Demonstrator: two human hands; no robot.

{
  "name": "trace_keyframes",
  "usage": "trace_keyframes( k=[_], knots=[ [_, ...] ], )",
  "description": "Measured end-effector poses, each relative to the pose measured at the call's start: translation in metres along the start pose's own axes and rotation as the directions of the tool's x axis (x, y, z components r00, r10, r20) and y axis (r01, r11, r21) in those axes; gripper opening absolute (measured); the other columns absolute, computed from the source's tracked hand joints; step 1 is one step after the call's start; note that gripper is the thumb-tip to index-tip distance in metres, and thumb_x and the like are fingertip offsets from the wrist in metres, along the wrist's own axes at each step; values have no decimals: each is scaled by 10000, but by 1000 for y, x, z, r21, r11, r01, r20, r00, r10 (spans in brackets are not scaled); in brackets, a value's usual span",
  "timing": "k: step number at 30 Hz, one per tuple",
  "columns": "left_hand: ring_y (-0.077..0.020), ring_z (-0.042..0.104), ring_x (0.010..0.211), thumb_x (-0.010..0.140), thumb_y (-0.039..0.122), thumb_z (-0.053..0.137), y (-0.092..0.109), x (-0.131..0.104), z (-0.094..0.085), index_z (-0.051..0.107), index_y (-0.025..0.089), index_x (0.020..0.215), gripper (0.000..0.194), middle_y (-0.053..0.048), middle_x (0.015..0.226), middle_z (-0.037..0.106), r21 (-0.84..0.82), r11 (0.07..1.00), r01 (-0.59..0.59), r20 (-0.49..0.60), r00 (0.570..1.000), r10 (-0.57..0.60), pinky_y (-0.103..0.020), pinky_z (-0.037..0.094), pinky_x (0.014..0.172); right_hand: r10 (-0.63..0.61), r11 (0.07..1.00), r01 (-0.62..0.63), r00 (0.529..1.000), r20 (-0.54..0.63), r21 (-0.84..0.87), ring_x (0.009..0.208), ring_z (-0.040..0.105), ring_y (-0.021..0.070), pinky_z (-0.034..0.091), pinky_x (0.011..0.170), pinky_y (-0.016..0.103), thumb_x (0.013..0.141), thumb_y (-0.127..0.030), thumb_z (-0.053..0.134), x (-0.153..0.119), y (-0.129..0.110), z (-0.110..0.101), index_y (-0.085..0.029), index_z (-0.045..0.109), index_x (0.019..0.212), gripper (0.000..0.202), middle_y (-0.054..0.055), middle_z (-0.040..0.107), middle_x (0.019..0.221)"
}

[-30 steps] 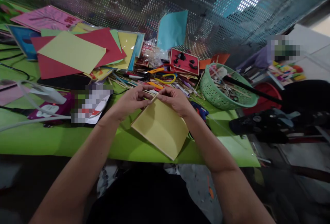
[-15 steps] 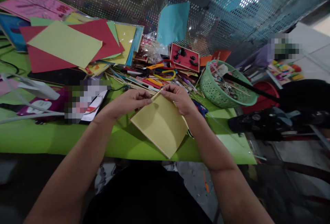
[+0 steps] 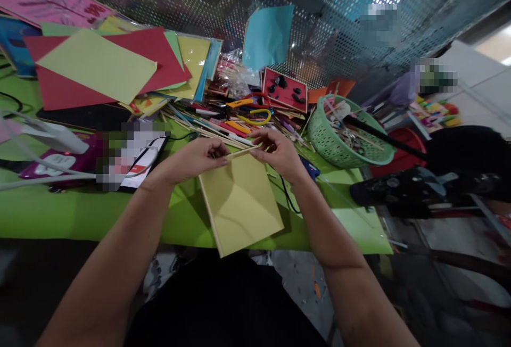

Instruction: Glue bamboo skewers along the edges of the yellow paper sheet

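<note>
A yellow sheet of card (image 3: 245, 206) hangs over the front of the green table, tilted a little, with a thin pale wooden stick along its left edge. Another thin wooden stick (image 3: 241, 151) lies along its top edge, between my two hands. My left hand (image 3: 199, 159) pinches the top left of the card, the stick pressed against it. At the top right corner, my right hand (image 3: 278, 154) grips stick and card between thumb and fingers. Whether the stick is fixed to the card cannot be seen.
Behind my hands lie loose sticks, pens and yellow-handled scissors (image 3: 255, 117). A green basket (image 3: 335, 142) stands right, near a blue glue gun (image 3: 309, 168). Stacked coloured paper (image 3: 98, 67) and a purple device (image 3: 59, 158) with cables are at left. The table's front edge (image 3: 179, 238) is close.
The yellow card has turned, its lower corner swinging left, so its top edge now runs between my hands. My right hand has shifted slightly, and the two hands are a little farther apart.
</note>
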State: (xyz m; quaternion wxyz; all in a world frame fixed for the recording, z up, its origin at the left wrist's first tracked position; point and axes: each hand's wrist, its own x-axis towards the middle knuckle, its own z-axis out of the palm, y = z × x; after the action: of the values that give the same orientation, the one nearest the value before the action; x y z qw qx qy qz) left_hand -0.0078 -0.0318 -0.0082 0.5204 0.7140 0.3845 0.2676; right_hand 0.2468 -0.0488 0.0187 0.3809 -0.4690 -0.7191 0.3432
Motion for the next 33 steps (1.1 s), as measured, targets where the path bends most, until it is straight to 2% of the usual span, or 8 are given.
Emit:
trace_keyframes(
  k=[3,6,11,15,18,23,28,33],
  knots=[
    [-210,666,817,753,486,753,3,0,2,741,233,895,291,-24,856,757,14,1000,-3,40,999,2,-309,507,748,-159,973,159,987,12,-165,972,649,220,512,884,373,857,-356,776,-6,-6,1,-241,759,948,147,46,737,999],
    [-226,686,876,749,503,751,6,-1,2,762,247,933,315,-20,919,781,21,1000,-1,76,997,0,-313,521,789,-200,955,201,979,28,-218,960,663,224,514,911,387,879,-313,760,-10,-9,5,-245,760,863,70,39,740,928],
    [-227,694,907,782,518,738,8,-5,0,770,250,1003,349,-30,978,783,4,1000,9,97,995,-9,-312,532,808,-112,983,119,992,59,-138,775,636,183,510,749,329,860,-364,775,-11,-9,10,-231,755,848,135,21,730,827],
    [-211,689,893,817,493,731,7,-4,0,773,249,1008,313,-34,979,779,-22,1000,-4,85,996,6,-295,526,796,37,999,-37,998,55,6,768,615,169,489,727,313,843,-466,775,-9,-6,7,-217,750,905,259,21,729,854],
    [-199,678,852,825,490,728,6,-3,0,769,242,991,301,-34,951,775,-39,999,-10,76,997,13,-287,520,762,126,987,-130,991,47,94,770,586,161,462,728,305,849,-533,750,-7,-2,1,-206,738,870,328,17,702,835],
    [-190,664,838,833,506,722,3,-2,0,764,240,999,316,-32,946,766,-45,999,-11,60,998,14,-279,510,734,225,960,-237,970,92,149,698,511,140,400,663,286,786,-607,791,-11,3,-2,-201,719,827,415,-6,632,747],
    [-190,663,833,847,527,695,4,-3,0,754,229,965,326,-29,918,755,1,1000,-19,46,999,19,-285,515,741,207,972,-214,976,74,97,622,433,122,331,607,282,772,-568,800,-13,2,3,-187,699,774,394,-29,552,661],
    [-202,687,873,841,542,690,6,-4,-3,745,211,1035,387,-35,967,770,17,1000,-13,69,998,12,-312,554,793,151,988,-151,988,-1,23,648,479,136,368,632,286,805,-540,760,-13,2,4,-181,725,764,363,-5,616,683]
  ],
)
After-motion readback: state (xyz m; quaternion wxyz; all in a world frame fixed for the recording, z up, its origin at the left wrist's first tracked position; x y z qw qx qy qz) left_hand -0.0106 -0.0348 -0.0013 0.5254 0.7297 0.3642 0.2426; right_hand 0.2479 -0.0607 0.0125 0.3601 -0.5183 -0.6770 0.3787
